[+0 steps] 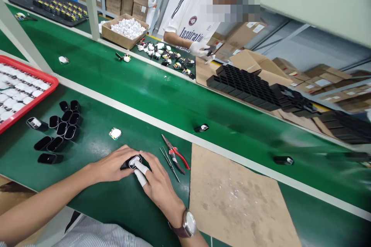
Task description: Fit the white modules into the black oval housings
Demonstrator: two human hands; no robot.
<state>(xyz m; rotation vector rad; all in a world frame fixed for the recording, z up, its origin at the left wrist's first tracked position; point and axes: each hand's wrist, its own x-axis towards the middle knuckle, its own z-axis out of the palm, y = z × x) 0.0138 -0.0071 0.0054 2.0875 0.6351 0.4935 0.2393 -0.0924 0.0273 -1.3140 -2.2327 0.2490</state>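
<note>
My left hand (117, 166) is closed around a small black oval plastic housing (125, 165) whose open end faces up. White material with a bit of circuit board shows inside its mouth. My right hand (159, 181) is closed at the same housing, with white finger cots on two fingers; one covered fingertip presses at the opening. A loose white-topped circuit board (115, 134) lies on the green bench behind my hands. To their right are metal tweezers (170, 165) and red-handled long-nose pliers (175, 153).
Several black housings (62, 128) stand or lie at left, near a red tray (55, 82) of white-topped parts. A green conveyor (162, 92) carries pieces past a raised pale rail. Cardboard (232, 197) lies at right. Across the belt, a gloved person handles a dark part.
</note>
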